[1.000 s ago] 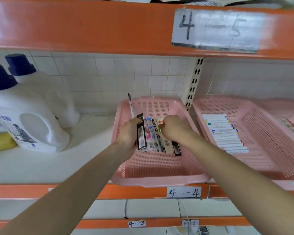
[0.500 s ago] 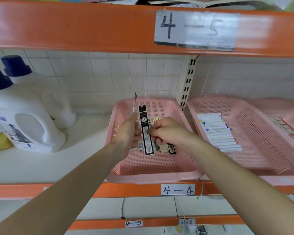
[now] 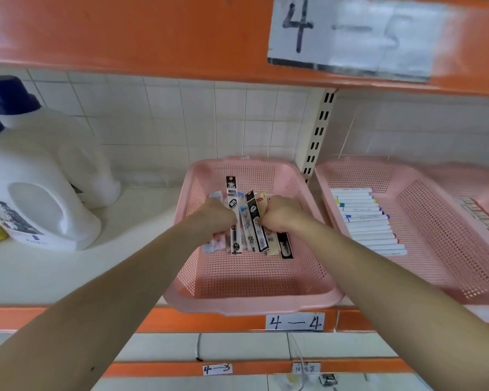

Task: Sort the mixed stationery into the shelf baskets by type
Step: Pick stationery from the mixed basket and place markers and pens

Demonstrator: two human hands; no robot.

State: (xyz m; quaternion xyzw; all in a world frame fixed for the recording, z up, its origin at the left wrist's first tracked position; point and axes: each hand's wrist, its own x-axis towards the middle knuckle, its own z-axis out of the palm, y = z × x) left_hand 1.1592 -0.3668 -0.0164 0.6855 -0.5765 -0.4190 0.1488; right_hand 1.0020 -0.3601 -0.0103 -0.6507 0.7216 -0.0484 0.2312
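My left grip (image 3: 215,218) is curled round the lower half of a black-and-white refill pack (image 3: 231,193) that stands tall above the knuckles. My right grip (image 3: 283,217) is closed on a black refill pack (image 3: 255,221) just beside it. I see both from the back of the hand, so I cannot tell which fingers bear on the card. Both packs sit in a fan of other slim packs (image 3: 284,245) that overlap one another on the mesh floor of the pink basket (image 3: 251,304), roughly at its middle. My worry is that overlap: if I lift either pack steeply, I expect its edge to catch its neighbours and drag them up, scattering the fan or flicking one over the rim. The card sleeves look thin and smooth, so a light pinch could let one slide out. The two grips are almost touching, and a careless pull could knock one against the other. The basket's front lip seems to hang past the shelf (image 3: 40,266) edge, so leaning on it might tip it. To the right, the markers (image 3: 364,221) lie in the neighbouring basket (image 3: 441,249), where a stray refill would end up in the wrong type.
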